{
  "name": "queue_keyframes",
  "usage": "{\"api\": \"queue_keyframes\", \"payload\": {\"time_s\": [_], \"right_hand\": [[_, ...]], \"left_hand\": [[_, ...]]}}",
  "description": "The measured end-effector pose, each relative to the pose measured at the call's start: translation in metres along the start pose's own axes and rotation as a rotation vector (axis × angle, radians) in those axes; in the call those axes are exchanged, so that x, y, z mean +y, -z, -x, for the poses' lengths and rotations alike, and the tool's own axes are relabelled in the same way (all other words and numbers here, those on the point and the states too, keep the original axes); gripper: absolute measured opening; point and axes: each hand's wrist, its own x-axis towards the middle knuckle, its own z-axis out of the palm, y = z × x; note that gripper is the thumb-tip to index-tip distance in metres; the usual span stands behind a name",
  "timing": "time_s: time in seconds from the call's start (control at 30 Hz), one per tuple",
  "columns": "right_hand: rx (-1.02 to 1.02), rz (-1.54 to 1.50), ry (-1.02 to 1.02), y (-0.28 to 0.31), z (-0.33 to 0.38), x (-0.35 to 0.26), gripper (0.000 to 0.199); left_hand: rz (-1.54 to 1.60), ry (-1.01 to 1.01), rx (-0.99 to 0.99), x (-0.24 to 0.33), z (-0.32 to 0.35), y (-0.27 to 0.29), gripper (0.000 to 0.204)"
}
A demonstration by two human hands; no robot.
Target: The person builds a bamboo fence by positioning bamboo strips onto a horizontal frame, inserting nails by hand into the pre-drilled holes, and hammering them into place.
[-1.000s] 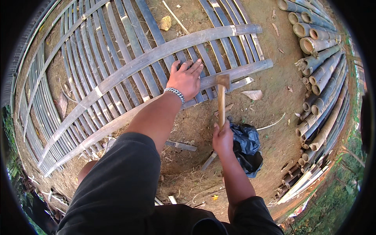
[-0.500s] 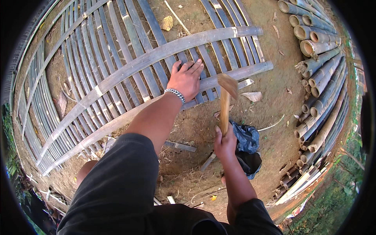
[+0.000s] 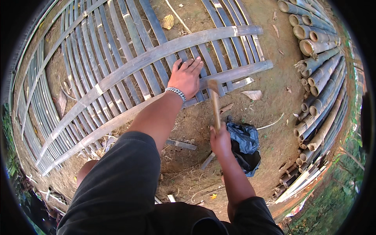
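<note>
A lattice of split bamboo slats (image 3: pixel 156 72) lies on the ground, crossed by long bamboo rails (image 3: pixel 129 68). My left hand (image 3: pixel 185 79), a chain bracelet at its wrist, rests flat with fingers stretched over the slats and the near rail (image 3: pixel 243 71). In my right hand (image 3: pixel 220 141) is a hammer (image 3: pixel 215 103), gripped by its wooden handle. Its head, blurred by motion, is over the near rail, just right of my left hand; whether it touches the bamboo I cannot tell.
A black plastic bag (image 3: pixel 243 137) lies beside my right forearm. Bamboo poles (image 3: pixel 323 92) are stacked along the right side. Offcuts of bamboo (image 3: pixel 181 144) and dry leaves (image 3: pixel 252 94) are scattered on the dirt. More slats (image 3: pixel 43 92) lie at the far left.
The hammer has come down and left toward the near rail, my right hand shifting slightly left with it. My left hand has stayed almost in place.
</note>
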Motion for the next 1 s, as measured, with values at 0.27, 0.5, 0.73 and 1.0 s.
{"api": "queue_keyframes", "payload": {"time_s": [0.27,0.5,0.73,1.0], "right_hand": [[-0.144,0.028,-0.064,0.004,-0.002,-0.003,0.026],[-0.092,-0.47,-0.392,0.128,0.03,-0.057,0.031],[0.072,0.095,-0.393,0.25,0.038,0.057,0.031],[0.232,0.338,-0.176,0.151,-0.016,0.253,0.045]], "left_hand": [[0.031,0.021,-0.01,0.002,-0.004,0.007,0.055],[-0.001,0.049,-0.045,-0.003,0.002,0.002,0.059],[-0.055,0.048,-0.013,0.001,-0.005,0.002,0.06],[-0.148,0.046,0.003,0.006,-0.003,0.0,0.056]]}}
